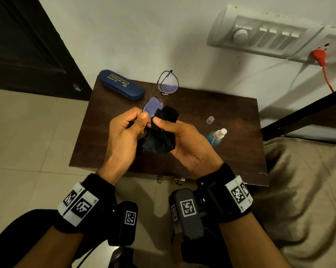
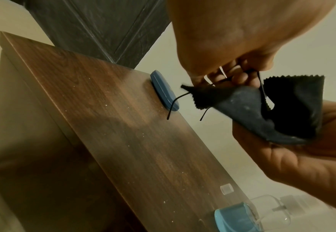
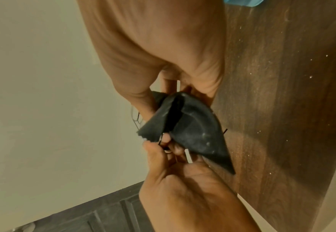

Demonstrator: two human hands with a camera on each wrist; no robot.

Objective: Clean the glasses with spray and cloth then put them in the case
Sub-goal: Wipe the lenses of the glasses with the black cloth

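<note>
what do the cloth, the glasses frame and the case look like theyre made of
Cloth: matte black fabric, likely microfibre, with a zigzag-cut edge and soft folds.
Glasses frame: thin dark wire, probably metal.
Case: smooth navy hard shell with gold print; plastic or leatherette, unclear.

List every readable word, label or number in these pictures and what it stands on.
"SBA OPTICALS", as best it reads: gold print on the blue glasses case, upside down in the head view.
Smaller gold lines around it: too small to read.
Wrist band markers: square codes, tiny characters beside them unreadable.
Spray bottle: no label visible.
</note>
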